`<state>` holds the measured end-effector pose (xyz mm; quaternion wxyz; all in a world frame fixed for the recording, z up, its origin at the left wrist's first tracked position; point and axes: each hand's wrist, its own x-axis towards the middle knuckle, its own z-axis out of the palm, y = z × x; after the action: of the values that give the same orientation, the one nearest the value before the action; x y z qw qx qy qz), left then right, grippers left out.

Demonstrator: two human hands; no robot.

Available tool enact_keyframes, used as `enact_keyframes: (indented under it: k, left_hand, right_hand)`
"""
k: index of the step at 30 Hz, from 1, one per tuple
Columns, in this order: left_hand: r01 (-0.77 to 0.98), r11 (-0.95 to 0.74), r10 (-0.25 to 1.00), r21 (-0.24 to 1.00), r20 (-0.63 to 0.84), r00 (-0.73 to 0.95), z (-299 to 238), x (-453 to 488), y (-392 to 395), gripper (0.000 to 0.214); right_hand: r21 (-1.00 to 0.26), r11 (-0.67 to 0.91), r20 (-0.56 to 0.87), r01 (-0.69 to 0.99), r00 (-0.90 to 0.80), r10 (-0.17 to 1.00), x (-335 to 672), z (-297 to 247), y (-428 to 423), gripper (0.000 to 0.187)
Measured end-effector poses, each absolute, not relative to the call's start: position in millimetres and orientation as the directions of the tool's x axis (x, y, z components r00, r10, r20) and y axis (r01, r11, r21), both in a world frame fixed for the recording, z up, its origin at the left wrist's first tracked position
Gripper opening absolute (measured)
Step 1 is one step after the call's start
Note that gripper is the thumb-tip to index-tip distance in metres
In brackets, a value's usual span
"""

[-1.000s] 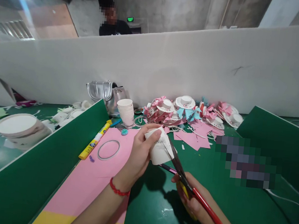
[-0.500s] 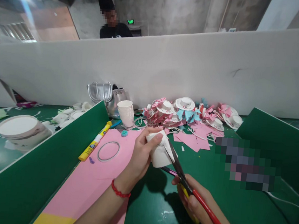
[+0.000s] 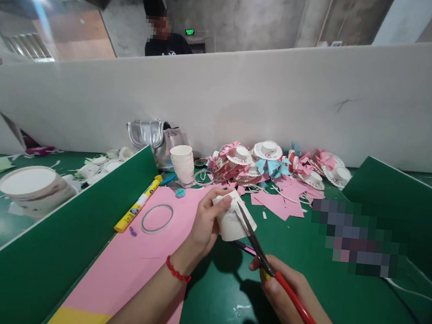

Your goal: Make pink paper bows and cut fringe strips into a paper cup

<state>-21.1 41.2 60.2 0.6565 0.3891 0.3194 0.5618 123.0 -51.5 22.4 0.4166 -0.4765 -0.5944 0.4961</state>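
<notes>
My left hand (image 3: pixel 207 221) is closed round a white paper cup (image 3: pixel 233 227), its thumb pressed over the wall near the top. The cup is tilted above the green table, and part of it is hidden by my fingers. In my right hand (image 3: pixel 279 280) are long scissors (image 3: pixel 251 235) with dark blades, one red handle and one yellow handle. The blades lie nearly together against the cup's wall, their tips close to my left thumb. Whether a blade is inside the cup I cannot tell. A dark and pink tool (image 3: pixel 245 247) lies on the table behind my right hand.
Pink card (image 3: pixel 122 265) lies left, bearing a tape ring (image 3: pixel 157 219) and a yellow glue tube (image 3: pixel 137 204). Behind stand stacked cups (image 3: pixel 182 165) and several cup-and-ribbon crafts (image 3: pixel 239 156). Green dividers (image 3: pixel 80 220) flank the table. A person (image 3: pixel 163 29) is beyond the white partition.
The scissor blades have come closer together on the cup, and the yellow handle has swung in under my right hand. My left hand keeps its hold on the cup.
</notes>
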Motion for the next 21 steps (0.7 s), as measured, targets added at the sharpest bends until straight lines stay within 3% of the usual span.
enact_keyframes:
  k: [21]
  left_hand:
    - [-0.505, 0.088, 0.985, 0.858, 0.001, 0.173, 59.9, -19.5, 40.8, 0.012]
  right_hand:
    - [-0.976, 0.031, 0.014, 0.216, -0.080, 0.997, 121.3, 27.5, -55.6, 0.039]
